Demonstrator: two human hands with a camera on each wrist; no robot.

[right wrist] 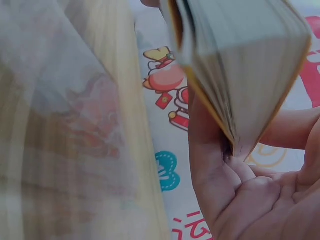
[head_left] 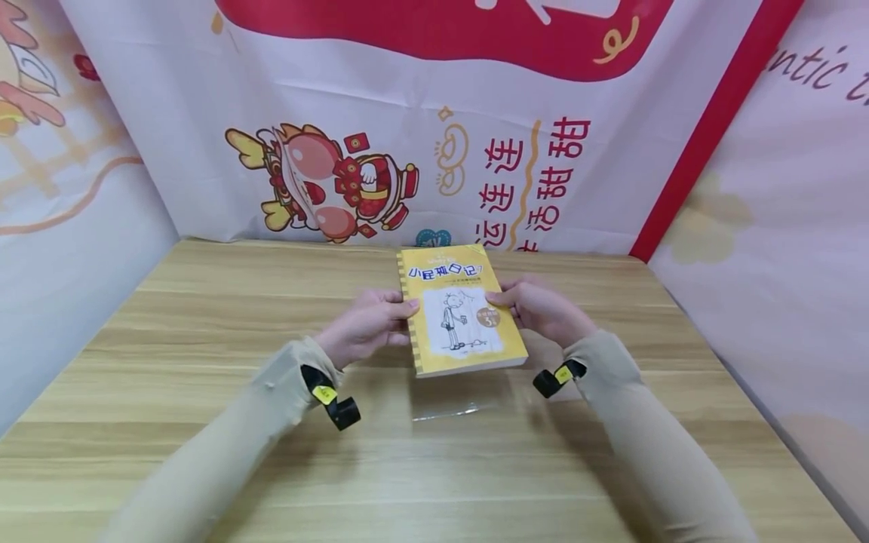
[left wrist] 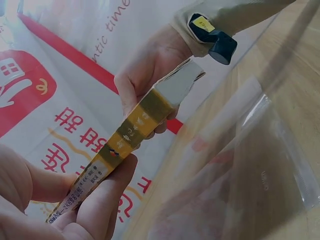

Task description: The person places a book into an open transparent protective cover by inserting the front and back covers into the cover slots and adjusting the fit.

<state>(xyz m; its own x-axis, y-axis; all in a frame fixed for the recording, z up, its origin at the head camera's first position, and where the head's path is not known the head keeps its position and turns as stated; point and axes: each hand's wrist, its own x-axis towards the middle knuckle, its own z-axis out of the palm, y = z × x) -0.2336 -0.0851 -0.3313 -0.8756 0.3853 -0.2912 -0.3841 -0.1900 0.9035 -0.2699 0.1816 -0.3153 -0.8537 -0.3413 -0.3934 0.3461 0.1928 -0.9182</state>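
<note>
A yellow paperback book [head_left: 434, 332] with a cartoon figure on its cover is held up over the table, cover facing the head camera. My left hand [head_left: 366, 324] grips its spine side, thumb on the cover and fingers beneath. On the opposite edge my right hand [head_left: 543, 308] holds it the same way. The left wrist view shows the book's printed spine [left wrist: 135, 130] between thumb and fingers; in the right wrist view its page block [right wrist: 250, 75] is pinched at the edge. Below the book lies a clear plastic bag [head_left: 462, 403], partly hidden by it.
The wood-grain table [head_left: 237, 302] runs back to a white cloth backdrop [head_left: 380, 83] with red print and a cartoon dragon. Printed cloth panels [head_left: 781, 226] stand at both sides. A black strap with a small device [head_left: 339, 407] is on each wrist.
</note>
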